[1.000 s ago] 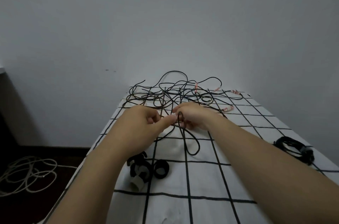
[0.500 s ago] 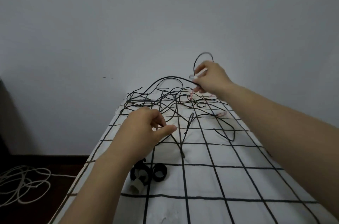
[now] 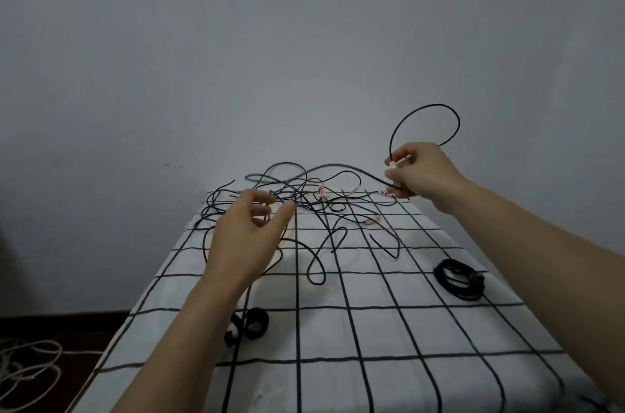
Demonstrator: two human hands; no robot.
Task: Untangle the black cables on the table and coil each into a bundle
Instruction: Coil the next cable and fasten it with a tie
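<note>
Grey wall [image 3: 304,40] behind a table [image 3: 372,328] draped in white cloth with a black grid. A tangle [image 3: 297,196] of thin black cables sprawls over the far half of the table, several ends bearing pale pink tags. The right hand [image 3: 419,172], raised above the table's far right edge, pinches one cable [image 3: 429,104] near a pale tagged end. The cable arches in a loop above the hand, and a blurred strand runs from the fingers left and down into the tangle. The left hand [image 3: 247,236] hovers over the tangle's left side, fingers loosely spread, thumb out, grasping nothing. Pale rope [image 3: 30,362] lies on the dark floor at lower left. A coiled black bundle [image 3: 460,279] rests near the right edge, apart from the tangle. Black straps [image 3: 255,323] sit beside the left forearm.
</note>
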